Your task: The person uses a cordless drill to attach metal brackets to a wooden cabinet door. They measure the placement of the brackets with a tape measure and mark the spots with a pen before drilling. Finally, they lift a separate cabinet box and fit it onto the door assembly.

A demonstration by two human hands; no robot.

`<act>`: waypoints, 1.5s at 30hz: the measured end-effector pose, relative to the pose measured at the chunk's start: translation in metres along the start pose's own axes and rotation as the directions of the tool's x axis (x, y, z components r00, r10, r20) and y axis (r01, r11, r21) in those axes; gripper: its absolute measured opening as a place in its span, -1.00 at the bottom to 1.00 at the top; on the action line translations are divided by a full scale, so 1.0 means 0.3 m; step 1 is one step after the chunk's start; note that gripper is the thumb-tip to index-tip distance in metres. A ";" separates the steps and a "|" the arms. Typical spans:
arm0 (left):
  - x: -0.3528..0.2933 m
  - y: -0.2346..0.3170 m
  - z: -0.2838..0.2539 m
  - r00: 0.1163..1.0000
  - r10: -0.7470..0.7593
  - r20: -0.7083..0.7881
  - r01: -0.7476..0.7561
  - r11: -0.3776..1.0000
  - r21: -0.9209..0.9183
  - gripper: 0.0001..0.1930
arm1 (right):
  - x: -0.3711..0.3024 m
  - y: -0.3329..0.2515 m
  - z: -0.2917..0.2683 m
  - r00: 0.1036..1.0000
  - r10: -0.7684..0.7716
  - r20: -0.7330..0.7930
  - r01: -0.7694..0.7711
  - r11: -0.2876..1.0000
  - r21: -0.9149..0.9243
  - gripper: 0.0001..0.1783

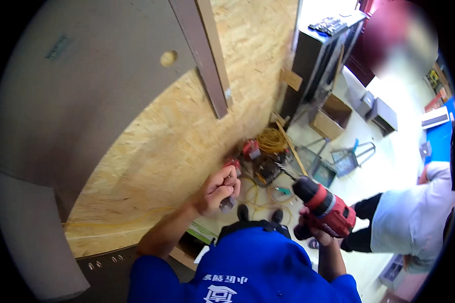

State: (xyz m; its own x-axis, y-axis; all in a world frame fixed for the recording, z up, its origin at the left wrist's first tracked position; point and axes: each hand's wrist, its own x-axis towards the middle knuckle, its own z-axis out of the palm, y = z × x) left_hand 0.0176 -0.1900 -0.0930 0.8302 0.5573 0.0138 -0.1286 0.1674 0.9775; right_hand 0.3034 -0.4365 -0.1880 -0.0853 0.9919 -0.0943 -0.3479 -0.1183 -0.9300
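My right hand point(318, 235) is wrapped round the grip of a red and black cordless drill point(331, 212). The drill points up and to the left, with a spiral drill bit point(286, 171) in its chuck. My left hand point(217, 192) is closed in front of the chipboard wall. A small dark brown piece point(227, 203) shows below its fingers; most of it is hidden, so I cannot tell its kind. The bit is apart from the left hand and from the board.
A large grey-brown panel point(101, 76) with a round hole covers the upper left of the chipboard wall point(156, 146). Yellow cable point(272, 140) and tools lie on the floor ahead. Behind them are a cardboard box point(331, 117) and a dark cabinet point(308, 60). A person point(409, 212) in white stands close at right.
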 end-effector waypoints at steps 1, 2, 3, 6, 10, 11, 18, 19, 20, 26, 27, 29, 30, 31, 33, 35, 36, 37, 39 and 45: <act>-0.013 -0.041 0.028 0.999 -0.044 0.007 0.044 0.986 -0.159 -0.82 | -0.005 0.032 -0.016 0.996 0.078 0.036 -0.081 0.991 0.106 -0.23; -0.029 -0.080 0.048 0.996 -0.090 0.019 0.092 0.945 -0.313 -0.81 | -0.008 0.065 -0.031 0.985 0.156 0.072 -0.168 0.965 0.202 -0.17; -0.047 -0.102 0.053 0.991 -0.132 0.027 0.130 0.887 -0.444 -0.79 | -0.004 0.079 -0.020 0.985 0.157 0.065 -0.168 0.963 0.213 -0.16; -0.053 -0.143 0.080 0.992 -0.114 0.059 0.125 0.754 -0.645 -0.72 | -0.018 0.091 0.011 0.997 0.003 0.072 -0.012 0.991 0.133 -0.19; -0.037 -0.194 0.092 0.998 -0.037 0.042 0.055 0.492 -0.869 -0.69 | -0.088 0.138 0.014 0.997 0.066 -0.027 -0.054 0.943 0.327 -0.31; -0.030 -0.199 0.100 0.999 -0.025 0.033 0.040 0.409 -0.912 -0.64 | -0.117 0.164 -0.001 0.995 0.093 -0.039 -0.070 0.917 0.393 -0.30; 0.041 -0.177 0.183 0.973 0.132 0.188 0.132 0.349 -0.928 -0.58 | -0.067 0.059 0.043 0.884 0.091 -0.458 -0.404 0.641 -0.653 -0.57; 0.048 -0.169 0.192 0.973 0.122 0.194 0.138 0.363 -0.922 -0.58 | -0.027 0.001 0.073 0.899 0.098 -0.427 -0.422 0.457 -0.783 -0.56; 0.053 -0.163 0.199 0.974 0.115 0.197 0.141 0.373 -0.917 -0.58 | -0.015 -0.016 0.073 0.908 0.092 -0.409 -0.411 0.390 -0.824 -0.56; 0.080 -0.137 0.252 0.979 0.089 0.182 0.147 0.306 -0.940 -0.59 | -0.048 0.028 0.013 0.876 -0.017 -0.483 -0.347 0.673 -0.653 -0.60; 0.073 -0.143 0.262 0.989 0.072 0.126 0.095 0.338 -0.936 -0.59 | -0.058 0.057 -0.016 0.872 -0.016 -0.488 -0.324 0.730 -0.602 -0.62; 0.089 -0.149 0.272 0.997 0.036 0.067 0.046 0.420 -0.906 -0.58 | -0.058 0.088 -0.024 0.857 -0.021 -0.515 -0.291 0.805 -0.517 -0.62; 0.081 -0.159 0.307 0.980 -0.199 -0.021 0.056 0.374 -0.926 -0.59 | -0.056 0.074 -0.036 0.863 -0.003 -0.506 -0.289 0.818 -0.497 -0.62; 0.080 -0.162 0.324 0.907 -0.401 -0.131 0.024 0.359 -0.933 -0.59 | -0.033 0.075 -0.042 0.871 0.003 -0.492 -0.271 0.838 -0.473 -0.62; 0.112 -0.178 0.331 0.983 -0.167 -0.078 0.012 0.478 -0.878 -0.58 | 0.000 0.075 -0.060 0.879 0.003 -0.477 -0.227 0.882 -0.414 -0.62; 0.199 -0.144 0.316 0.998 0.006 0.060 0.049 0.487 -0.872 -0.57 | 0.027 0.075 -0.079 0.873 -0.011 -0.488 -0.193 0.910 -0.367 -0.62; 0.221 -0.113 0.301 0.999 0.026 0.048 0.027 0.528 -0.849 -0.57 | 0.044 0.070 -0.093 0.879 -0.012 -0.477 -0.184 0.914 -0.362 -0.62; 0.223 -0.088 0.319 0.999 0.034 0.038 0.013 0.560 -0.829 -0.56 | 0.031 0.061 -0.097 0.890 -0.013 -0.457 -0.171 0.918 -0.359 -0.62; 0.228 -0.030 0.355 0.997 0.074 0.000 -0.047 0.638 -0.768 -0.53 | 0.068 0.048 -0.127 0.922 -0.010 -0.386 -0.141 0.922 -0.360 -0.61; 0.248 0.088 0.418 0.980 0.199 0.009 -0.136 0.703 -0.698 -0.25 | 0.144 -0.047 -0.168 0.969 -0.055 -0.241 -0.034 0.935 -0.353 -0.60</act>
State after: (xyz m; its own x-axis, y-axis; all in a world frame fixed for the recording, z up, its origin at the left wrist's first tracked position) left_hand 0.1439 -0.2461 -0.0399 0.7929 0.5720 0.2101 -0.5821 0.6092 0.5385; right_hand 0.3518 -0.3897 -0.1969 0.1616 0.9788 -0.1255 0.0073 -0.1284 -0.9917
